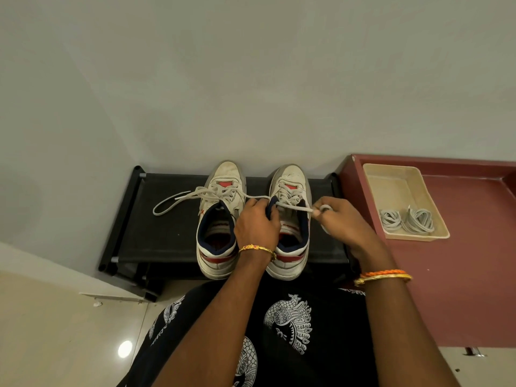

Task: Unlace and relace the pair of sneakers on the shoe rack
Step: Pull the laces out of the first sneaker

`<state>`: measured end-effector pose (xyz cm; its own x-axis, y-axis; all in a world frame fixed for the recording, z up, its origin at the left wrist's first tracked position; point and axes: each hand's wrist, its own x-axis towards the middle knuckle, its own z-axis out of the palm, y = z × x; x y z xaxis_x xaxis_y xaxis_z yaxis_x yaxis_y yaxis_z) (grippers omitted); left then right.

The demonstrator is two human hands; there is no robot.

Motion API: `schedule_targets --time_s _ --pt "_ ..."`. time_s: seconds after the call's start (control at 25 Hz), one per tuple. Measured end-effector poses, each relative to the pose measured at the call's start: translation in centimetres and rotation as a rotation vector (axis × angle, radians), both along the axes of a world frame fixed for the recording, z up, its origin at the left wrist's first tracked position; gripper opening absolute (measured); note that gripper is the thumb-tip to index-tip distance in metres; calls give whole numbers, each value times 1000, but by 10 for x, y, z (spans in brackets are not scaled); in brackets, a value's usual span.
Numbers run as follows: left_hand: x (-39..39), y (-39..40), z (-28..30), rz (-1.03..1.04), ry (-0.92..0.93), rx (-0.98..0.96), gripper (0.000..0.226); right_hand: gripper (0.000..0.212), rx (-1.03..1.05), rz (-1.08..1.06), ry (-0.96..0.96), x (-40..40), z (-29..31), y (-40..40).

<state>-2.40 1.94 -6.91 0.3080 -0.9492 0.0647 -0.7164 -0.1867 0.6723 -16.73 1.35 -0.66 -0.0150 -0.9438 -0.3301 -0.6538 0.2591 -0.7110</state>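
Note:
Two white sneakers with red and navy trim stand side by side on a black shoe rack (pixel 156 236), toes toward the wall. The left sneaker (pixel 220 219) has a loosened white lace (pixel 178 199) trailing leftward over the rack. My left hand (pixel 257 224) grips the navy tongue and collar of the right sneaker (pixel 290 191). My right hand (pixel 343 222) pinches the end of that shoe's lace (pixel 298 208), which stretches taut to the right from the top eyelets.
A maroon table (pixel 446 275) stands right of the rack, holding a beige tray (pixel 396 188) with two coiled grey laces (pixel 407 220). A grey wall lies straight behind the rack. Pale tiled floor (pixel 55 331) spreads to the left. My patterned black clothing fills the bottom.

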Motion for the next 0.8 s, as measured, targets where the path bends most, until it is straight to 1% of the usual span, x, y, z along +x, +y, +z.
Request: schedule_targets --time_s 0.04,0.12,0.2,0.24,0.28,0.32,0.36,0.4,0.44,0.48,0.56,0.64,0.72,0.76,0.8 --pt "0 -1 0 8 5 2 23 21 57 -59 -112 -10 2 1" --pt "0 -1 0 11 15 11 23 24 126 -226 -261 -28 -2 0" --pt "0 -1 2 8 32 27 22 19 112 -369 -254 -36 -14 -3" --pt "0 -1 3 10 47 37 22 13 62 -428 -242 -34 -20 -3" --pt "0 -1 6 12 55 48 23 4 -4 -496 -286 -29 -23 -3" --pt "0 -1 8 6 48 61 28 11 -70 -554 -358 -24 -24 -4" --pt "0 -2 9 -15 22 67 37 28 -131 -593 -439 -20 -23 -6" --pt "-1 -3 10 -51 -23 55 45 45 -194 -590 -463 -17 -20 -7" --pt "0 -5 10 -101 -88 27 49 60 -255 -553 -416 -15 -18 -9" --pt "0 -7 10 -162 -168 0 50 70 -287 -483 -329 -12 -16 -10" --pt "0 -13 8 -291 -325 4 45 78 -321 -320 -130 -1 -16 -7" --pt "-1 -18 7 -389 -402 52 39 76 -342 -172 31 13 -22 -2" --pt "-2 -22 8 -415 -391 77 33 65 -348 5 168 24 -33 -1" --pt "-2 -24 8 -406 -371 75 32 55 -336 37 157 26 -38 -2" --pt "-3 -26 8 -397 -350 69 31 42 -322 2 102 25 -40 -6"
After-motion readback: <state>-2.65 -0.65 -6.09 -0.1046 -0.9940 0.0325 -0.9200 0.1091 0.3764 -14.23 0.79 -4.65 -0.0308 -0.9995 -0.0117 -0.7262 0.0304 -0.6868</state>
